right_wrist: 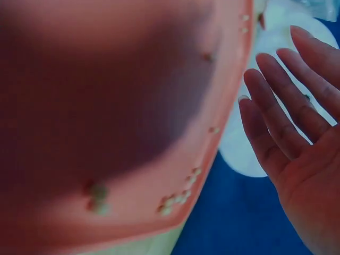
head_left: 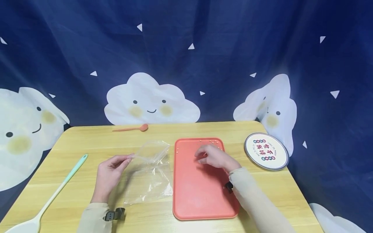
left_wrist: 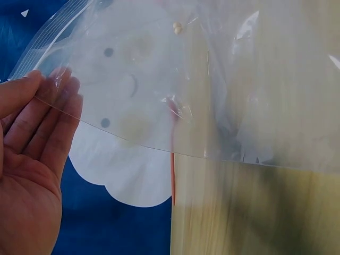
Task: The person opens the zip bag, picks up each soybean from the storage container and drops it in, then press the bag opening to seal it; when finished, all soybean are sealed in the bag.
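Head view: the left hand pinches the edge of a clear plastic bag between thumb and fingers, while the right hand hangs over a coral-red tray, its fingers relaxed and, in the right wrist view, slightly apart with nothing visible between them. Small pale balls lie scattered near the tray's far end. The step in hand appears to be gathering these balls for the bag; the next move would call for a fine pinch on one ball and a steady, parted bag mouth. Materials: thin, glossy, crinkled film with a ribbed seal; a smooth rectangular tray with rounded corners and raised rim; a worktop of pale, streaked wood grain; beyond the bag, a slim orange-red spoon
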`<act>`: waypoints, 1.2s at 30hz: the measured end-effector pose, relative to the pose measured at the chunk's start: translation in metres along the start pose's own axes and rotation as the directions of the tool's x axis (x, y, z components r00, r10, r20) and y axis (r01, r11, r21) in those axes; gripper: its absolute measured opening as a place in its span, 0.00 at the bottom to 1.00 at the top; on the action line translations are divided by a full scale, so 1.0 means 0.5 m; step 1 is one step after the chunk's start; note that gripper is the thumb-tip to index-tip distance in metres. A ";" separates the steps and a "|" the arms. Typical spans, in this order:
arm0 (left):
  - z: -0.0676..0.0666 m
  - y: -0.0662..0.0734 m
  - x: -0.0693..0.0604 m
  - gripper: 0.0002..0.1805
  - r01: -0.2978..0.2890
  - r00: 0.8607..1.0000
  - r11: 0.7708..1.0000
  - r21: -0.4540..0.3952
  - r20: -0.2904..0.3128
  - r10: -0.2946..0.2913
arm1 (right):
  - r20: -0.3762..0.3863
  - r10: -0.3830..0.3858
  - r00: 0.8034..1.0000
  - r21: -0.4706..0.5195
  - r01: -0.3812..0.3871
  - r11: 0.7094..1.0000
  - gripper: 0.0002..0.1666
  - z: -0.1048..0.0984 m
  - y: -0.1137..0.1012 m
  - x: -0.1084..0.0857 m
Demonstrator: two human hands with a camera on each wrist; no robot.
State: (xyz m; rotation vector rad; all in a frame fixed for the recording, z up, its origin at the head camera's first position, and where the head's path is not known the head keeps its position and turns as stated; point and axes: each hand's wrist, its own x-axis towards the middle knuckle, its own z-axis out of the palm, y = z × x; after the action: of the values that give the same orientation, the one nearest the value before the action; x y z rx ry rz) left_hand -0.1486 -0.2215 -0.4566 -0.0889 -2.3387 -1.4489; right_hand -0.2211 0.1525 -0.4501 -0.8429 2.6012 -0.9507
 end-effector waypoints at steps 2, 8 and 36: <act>0.000 0.000 0.000 0.04 0.003 1.000 1.000 0.003 0.003 -0.003 | 0.018 0.002 1.000 -0.008 -0.002 1.000 0.12 0.002 0.012 -0.004; 0.000 0.000 0.000 0.04 0.003 1.000 1.000 0.012 0.008 -0.003 | 0.040 0.009 0.999 -0.043 -0.007 0.999 0.10 0.008 0.038 -0.003; -0.001 0.010 -0.001 0.04 -0.027 1.000 1.000 0.002 -0.014 0.027 | 0.016 0.055 0.998 -0.097 -0.053 0.994 0.07 0.019 0.034 0.019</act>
State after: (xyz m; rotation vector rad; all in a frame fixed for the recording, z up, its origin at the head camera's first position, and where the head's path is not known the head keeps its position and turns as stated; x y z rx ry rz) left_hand -0.1467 -0.2194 -0.4524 -0.1094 -2.3186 -1.4297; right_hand -0.2322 0.1526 -0.4686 -0.7957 2.6576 -0.8043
